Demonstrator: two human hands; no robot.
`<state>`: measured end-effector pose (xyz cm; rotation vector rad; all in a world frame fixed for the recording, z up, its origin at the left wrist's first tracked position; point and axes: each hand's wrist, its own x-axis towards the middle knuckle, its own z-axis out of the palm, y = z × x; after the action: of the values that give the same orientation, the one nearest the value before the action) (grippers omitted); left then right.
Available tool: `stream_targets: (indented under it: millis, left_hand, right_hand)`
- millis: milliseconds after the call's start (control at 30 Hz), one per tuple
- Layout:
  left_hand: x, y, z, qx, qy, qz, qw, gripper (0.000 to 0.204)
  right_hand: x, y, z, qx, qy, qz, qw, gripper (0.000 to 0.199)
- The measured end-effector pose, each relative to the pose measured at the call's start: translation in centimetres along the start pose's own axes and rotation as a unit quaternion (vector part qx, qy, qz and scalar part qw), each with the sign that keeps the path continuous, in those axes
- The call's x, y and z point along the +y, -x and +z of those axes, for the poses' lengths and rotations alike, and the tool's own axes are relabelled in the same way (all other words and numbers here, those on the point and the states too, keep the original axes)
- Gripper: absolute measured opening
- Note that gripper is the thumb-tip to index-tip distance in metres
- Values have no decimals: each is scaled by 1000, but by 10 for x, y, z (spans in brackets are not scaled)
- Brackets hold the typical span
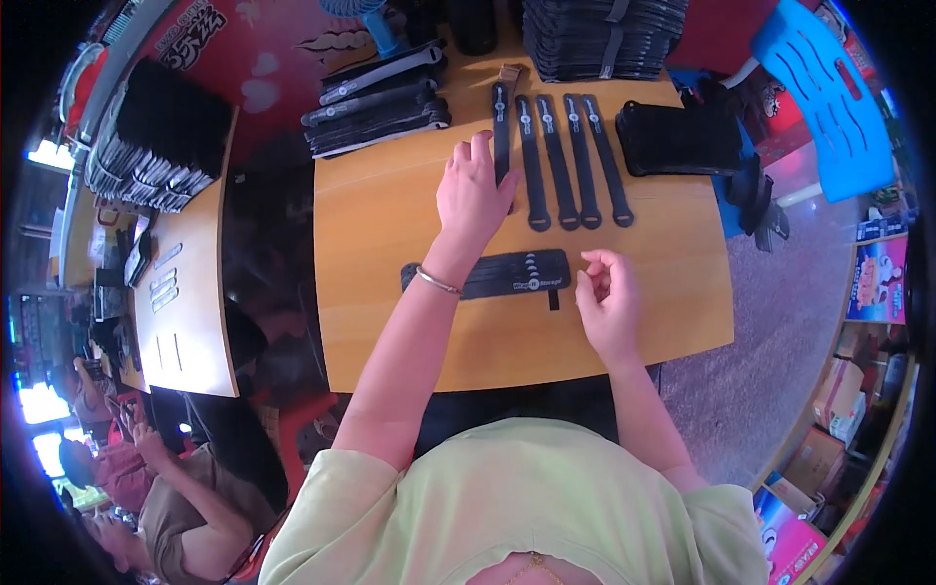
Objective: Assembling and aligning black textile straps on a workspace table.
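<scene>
On the wooden table [673,283] several black straps, each with a slotted rounded end, lie side by side. My left hand [471,190] is over the leftmost strap [501,112], its thumb across the strap and its fingers apart. To the right are the other straps, one of them the rightmost strap [606,161]. Below my left hand lies a flat black bundle [507,276] with white print, partly hidden by my wrist; a short dark tab sticks out under it. My right hand [609,302] hovers by the bundle's right end, fingers loosely curled, thumb apart, nothing visible in it.
Black folded stacks [380,102] stand at the table's far left, and a taller stack [604,39] at the back. A black pouch pile [678,138] sits far right. A blue chair [824,97] is beyond. Another table [200,312] and seated people [185,487] are on the left.
</scene>
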<state>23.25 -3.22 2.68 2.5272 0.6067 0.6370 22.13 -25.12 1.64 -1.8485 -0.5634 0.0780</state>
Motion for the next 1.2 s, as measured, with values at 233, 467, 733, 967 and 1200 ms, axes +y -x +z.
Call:
stream_targets:
  millis: [233,467,733,967,1200]
  left_hand:
    - [-8,-9,6,-81,-27,-71,994,62]
    - [-10,-9,2,-78,-29,-106,991,63]
    - [-7,-4,-1,-70,-13,-97,993,33]
    - [-12,-5,-2,-48,-43,-85,994,35]
    - [-20,-5,9,-44,-6,-88,995,36]
  right_hand:
    - [1,-2,-1,-17,-34,10,999,25]
    - [-1,-4,0,-15,-31,-13,999,24]
    - [-8,-3,-1,-21,-7,-16,1000,26]
    - [-37,-63,20,-106,237,-238,936,40]
    - [-9,-130,50,-173,396,-264,862,47]
